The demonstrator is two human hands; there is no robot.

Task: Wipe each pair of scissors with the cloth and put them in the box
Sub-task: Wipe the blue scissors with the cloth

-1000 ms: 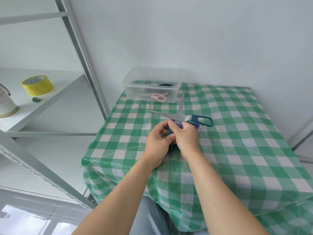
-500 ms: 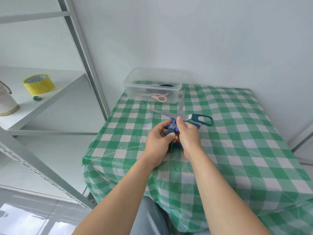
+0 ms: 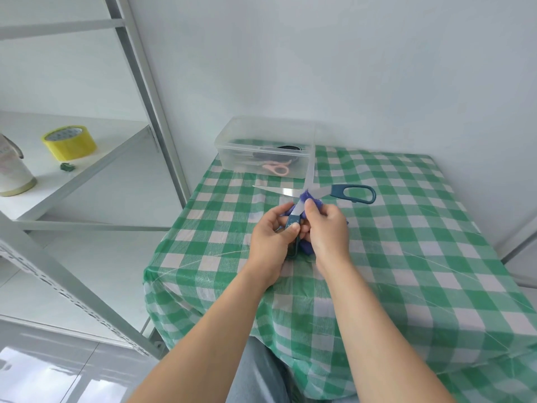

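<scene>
Left hand fingers curling round scissors handle; right hand fingers pinching cloth on blade; box holding pink scissors.

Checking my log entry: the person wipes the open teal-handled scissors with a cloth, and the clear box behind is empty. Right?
Not quite. In the head view the box is not empty: pink-handled scissors lie inside. The rest holds: the left hand grips the open teal-handled scissors while the right hand holds the cloth against them.
</scene>
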